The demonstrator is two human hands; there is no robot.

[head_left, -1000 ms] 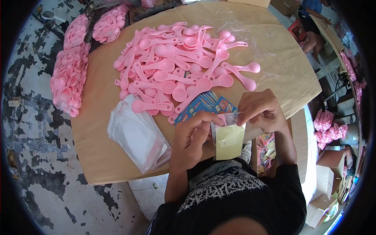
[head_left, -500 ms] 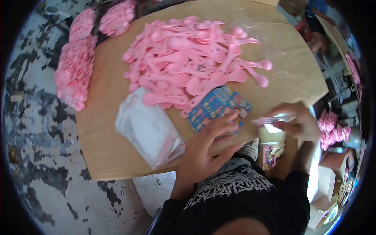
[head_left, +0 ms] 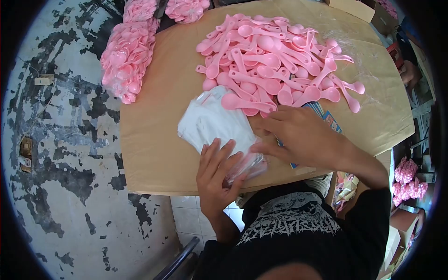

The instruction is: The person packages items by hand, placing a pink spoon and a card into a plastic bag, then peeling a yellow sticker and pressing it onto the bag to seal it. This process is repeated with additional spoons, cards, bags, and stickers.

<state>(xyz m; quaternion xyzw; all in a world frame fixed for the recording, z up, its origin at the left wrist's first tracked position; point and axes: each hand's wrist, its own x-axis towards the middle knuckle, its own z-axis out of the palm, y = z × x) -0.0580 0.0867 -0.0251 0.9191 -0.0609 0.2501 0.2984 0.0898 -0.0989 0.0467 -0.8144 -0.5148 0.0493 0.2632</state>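
Black shirt (head_left: 354, 247), white print on the chest; left hand (head_left: 214, 179), palm down near the table edge, fingers spread over the near end of a stack of plastic bags (head_left: 217, 123), thumb set apart; right hand (head_left: 305, 137), bent in towards the right edge of the same stack, thumb and forefinger close to the film, cannot tell if pinching a layer or merely touching; stack flat and whitish at the far part, glossy and rumpled under the left fingers; for good handling, by judgement: steady the pile with spread fingers, lift one layer by its edge with light thumb pressure, check for a second layer clinging, draw slowly to avoid creases; beside the lap, open carton (head_left: 382, 161), containing mixed small packets (head_left: 345, 189), details too small to tell; partly beneath the right hand, blue printed cards (head_left: 331, 121); on brown paper (head_left: 158, 144), beyond the bags, large loose heap of pink spoons (head_left: 275, 60); at the far left edge, bulging clear sacks (head_left: 128, 58), filled with more pink pieces; at the far right, pink bundles (head_left: 406, 170); at the far table end, cardboard box (head_left: 352, 9), contents hidden.
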